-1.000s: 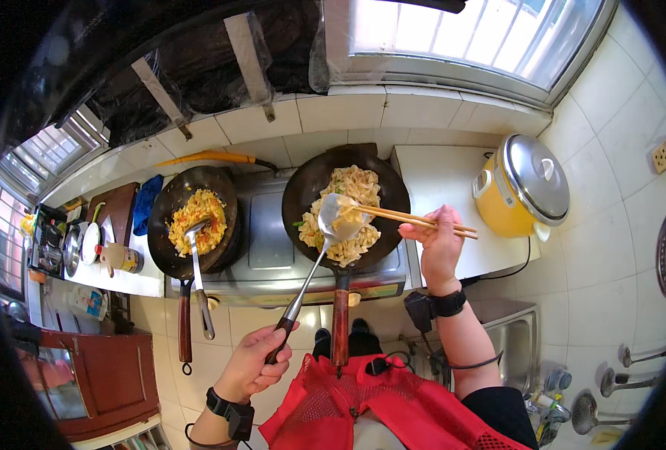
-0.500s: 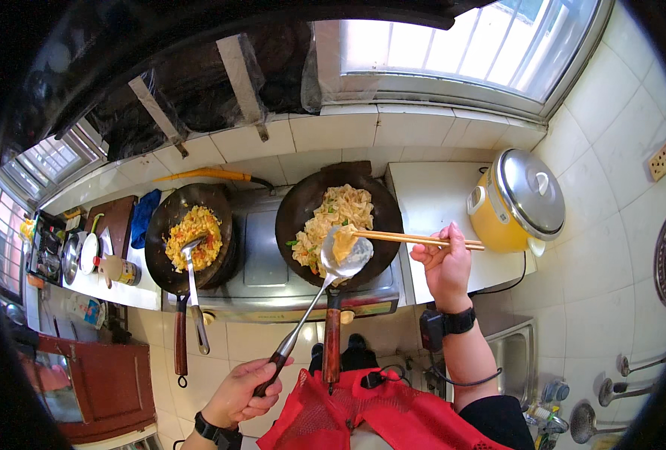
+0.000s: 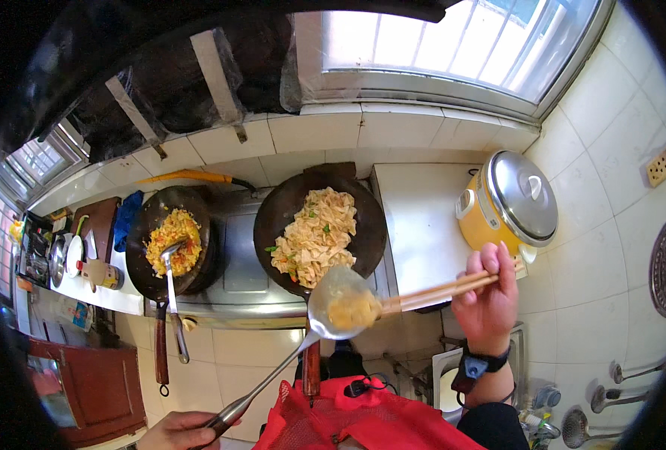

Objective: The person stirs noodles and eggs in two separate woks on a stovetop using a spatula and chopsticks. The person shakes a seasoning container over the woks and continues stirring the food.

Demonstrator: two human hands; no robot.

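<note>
Stove [image 3: 235,262] carries two black woks: right wok [image 3: 319,225] holds pale flat noodles with green bits, left wok [image 3: 169,241] holds yellow fried rice with a spatula [image 3: 170,277] resting in it. Yellow rice cooker [image 3: 507,201] sits on the white table [image 3: 419,217], right of the woks. Ladle [image 3: 340,304] hangs over the right wok's near rim, noodle portion in its bowl. Left hand [image 3: 179,431] is wrapped around the ladle handle's end. Right hand [image 3: 490,300] pinches chopsticks [image 3: 438,291], tips touching the ladle's food.
</note>
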